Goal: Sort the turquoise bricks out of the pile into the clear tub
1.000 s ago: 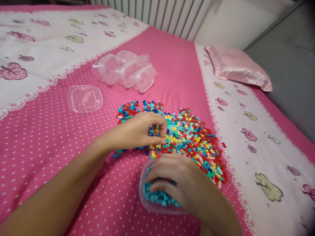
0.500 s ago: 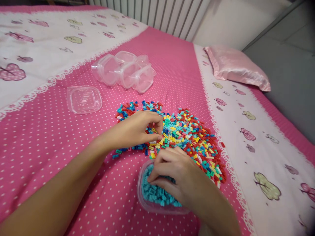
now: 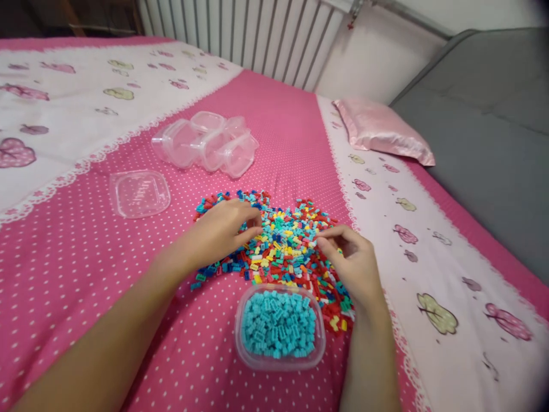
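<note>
A pile of small multicoloured toy building bricks [image 3: 278,252] is spread over the bed. Over its left part is my left hand [image 3: 231,226], fingers curled and the thumb close to the fingertips; anything between them is too small to make out. At the pile's right side, my right hand [image 3: 349,254] has its thumb and forefinger pinched together just above the bricks. Whatever is in that pinch cannot be made out. Nearer to me stands a clear plastic tub [image 3: 239,349], filled with turquoise bricks [image 3: 278,325]. Neither hand touches the tub.
Several clear plastic containers [image 3: 210,146] lie grouped behind the pile. A clear lid [image 3: 140,194] lies flat at the left. On the pink dotted bedspread [image 3: 193,343] there is a pink pillow [image 3: 381,129] at the far right. A radiator [image 3: 240,37] stands behind the bed.
My right hand has moved from over the tub of turquoise bricks to the right side of the pile. The left hand stays over the pile. The view has tilted up and turned slightly right.
</note>
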Tool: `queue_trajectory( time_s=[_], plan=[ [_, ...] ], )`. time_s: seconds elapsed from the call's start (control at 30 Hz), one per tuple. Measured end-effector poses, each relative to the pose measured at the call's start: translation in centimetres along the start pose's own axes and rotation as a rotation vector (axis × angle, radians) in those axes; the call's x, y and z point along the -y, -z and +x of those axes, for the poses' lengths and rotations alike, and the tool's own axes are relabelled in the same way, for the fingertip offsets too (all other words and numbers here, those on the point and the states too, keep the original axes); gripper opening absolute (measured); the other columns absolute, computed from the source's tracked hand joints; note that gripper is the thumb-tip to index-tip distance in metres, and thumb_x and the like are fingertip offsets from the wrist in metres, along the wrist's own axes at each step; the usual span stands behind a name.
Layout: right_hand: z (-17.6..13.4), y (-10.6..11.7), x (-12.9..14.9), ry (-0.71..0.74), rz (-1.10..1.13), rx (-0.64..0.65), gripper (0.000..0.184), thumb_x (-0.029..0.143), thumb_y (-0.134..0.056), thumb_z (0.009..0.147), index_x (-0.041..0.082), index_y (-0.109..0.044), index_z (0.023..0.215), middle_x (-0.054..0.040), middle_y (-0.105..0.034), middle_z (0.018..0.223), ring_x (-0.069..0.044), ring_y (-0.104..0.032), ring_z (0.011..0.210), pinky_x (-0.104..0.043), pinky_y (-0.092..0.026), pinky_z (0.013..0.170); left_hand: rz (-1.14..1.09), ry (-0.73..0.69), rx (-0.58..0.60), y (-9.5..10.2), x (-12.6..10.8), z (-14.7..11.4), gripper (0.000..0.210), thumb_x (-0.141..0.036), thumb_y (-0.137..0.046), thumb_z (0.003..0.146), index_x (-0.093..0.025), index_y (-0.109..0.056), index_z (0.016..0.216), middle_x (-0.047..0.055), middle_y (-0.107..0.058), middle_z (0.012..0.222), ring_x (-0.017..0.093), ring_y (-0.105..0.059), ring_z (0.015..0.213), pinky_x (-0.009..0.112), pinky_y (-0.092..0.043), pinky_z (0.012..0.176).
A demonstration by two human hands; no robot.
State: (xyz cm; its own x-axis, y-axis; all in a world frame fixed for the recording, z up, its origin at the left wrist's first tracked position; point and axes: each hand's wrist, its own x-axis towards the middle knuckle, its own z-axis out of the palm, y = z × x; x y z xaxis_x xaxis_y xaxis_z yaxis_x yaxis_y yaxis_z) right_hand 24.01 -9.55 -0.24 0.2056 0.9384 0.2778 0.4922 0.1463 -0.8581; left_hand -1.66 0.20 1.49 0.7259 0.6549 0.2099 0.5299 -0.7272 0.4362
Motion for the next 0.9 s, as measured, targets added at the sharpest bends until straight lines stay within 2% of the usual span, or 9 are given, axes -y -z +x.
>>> queue_trajectory(
  time_s=[0.17, 0.27, 0.43, 0.57, 0.77, 0.83, 0.9],
  plan=[
    [1.0, -0.3, -0.9, 0.009, -0.017, -0.069, 0.017, 0.034, -0.063, 0.089, 0.019, -0.069, 0.09, 0.0021, -0.056, 0.069, -0.015, -0.051, 0.064, -0.027, -0.042, 0.063, -0.021, -0.088, 0.068, -1.0, -0.4, 0.4, 0.02, -0.03, -0.052, 0.1, -0.019, -0.065, 0.09, 0.004, -0.068, 0.092, 0.021, -0.059, 0.09, 0.034, -0.04, 0.084],
    [1.3, -0.2, -0.9, 0.017, -0.025, -0.096, 0.021, 0.036, -0.059, 0.092, 0.018, -0.069, 0.094, -0.0008, -0.062, 0.075, -0.016, -0.055, 0.068, -0.028, -0.044, 0.065, -0.008, -0.131, 0.118, -1.7, -0.7, 0.8, 0.019, -0.029, -0.051, 0.101, -0.02, -0.067, 0.095, 0.006, -0.068, 0.098, 0.023, -0.058, 0.096, 0.037, -0.04, 0.088],
    [1.5, -0.1, -0.2, 0.028, -0.042, -0.082, 0.024, 0.035, -0.054, 0.096, 0.017, -0.07, 0.097, -0.0034, -0.067, 0.082, -0.017, -0.059, 0.074, -0.029, -0.045, 0.071, -0.016, -0.151, 0.098, -2.3, -1.4, 1.1, 0.017, -0.027, -0.053, 0.099, -0.021, -0.068, 0.097, 0.007, -0.067, 0.101, 0.024, -0.056, 0.097, 0.04, -0.04, 0.09],
    [2.8, 0.5, 0.9, 0.052, -0.057, 0.009, 0.023, 0.03, -0.053, 0.097, 0.016, -0.071, 0.099, -0.0049, -0.071, 0.091, -0.017, -0.062, 0.08, -0.029, -0.046, 0.075, -0.001, -0.145, 0.085, -1.9, -1.9, 1.2, 0.018, -0.028, -0.051, 0.1, -0.02, -0.067, 0.099, 0.007, -0.066, 0.103, 0.025, -0.056, 0.1, 0.041, -0.04, 0.092],
    [6.4, 3.1, 2.2, 0.104, -0.122, 0.313, 0.009, 0.019, -0.067, 0.088, 0.017, -0.076, 0.087, -0.0022, -0.075, 0.083, -0.015, -0.065, 0.075, -0.027, -0.048, 0.073, 0.002, -0.097, 0.068, -1.3, -1.2, 1.4, 0.023, -0.033, -0.047, 0.1, -0.022, -0.067, 0.099, 0.008, -0.069, 0.105, 0.028, -0.059, 0.102, 0.043, -0.043, 0.092],
    [6.8, 3.8, 1.7, 0.098, -0.14, 0.326, 0.009, 0.018, -0.068, 0.088, 0.017, -0.076, 0.085, -0.0026, -0.075, 0.083, -0.015, -0.066, 0.076, -0.028, -0.048, 0.075, -0.015, -0.067, 0.012, -1.2, -0.4, 1.4, 0.025, -0.037, -0.047, 0.1, -0.022, -0.065, 0.108, 0.008, -0.069, 0.11, 0.029, -0.06, 0.105, 0.044, -0.044, 0.094],
    [6.5, 4.0, 0.9, 0.077, -0.15, 0.267, 0.013, 0.021, -0.063, 0.092, 0.016, -0.075, 0.09, -0.0049, -0.076, 0.088, -0.016, -0.066, 0.08, -0.029, -0.048, 0.077, -0.032, -0.031, -0.067, -1.3, 0.2, 1.4, 0.028, -0.041, -0.049, 0.099, -0.023, -0.062, 0.116, 0.009, -0.069, 0.112, 0.029, -0.061, 0.107, 0.044, -0.045, 0.095]
  ],
)
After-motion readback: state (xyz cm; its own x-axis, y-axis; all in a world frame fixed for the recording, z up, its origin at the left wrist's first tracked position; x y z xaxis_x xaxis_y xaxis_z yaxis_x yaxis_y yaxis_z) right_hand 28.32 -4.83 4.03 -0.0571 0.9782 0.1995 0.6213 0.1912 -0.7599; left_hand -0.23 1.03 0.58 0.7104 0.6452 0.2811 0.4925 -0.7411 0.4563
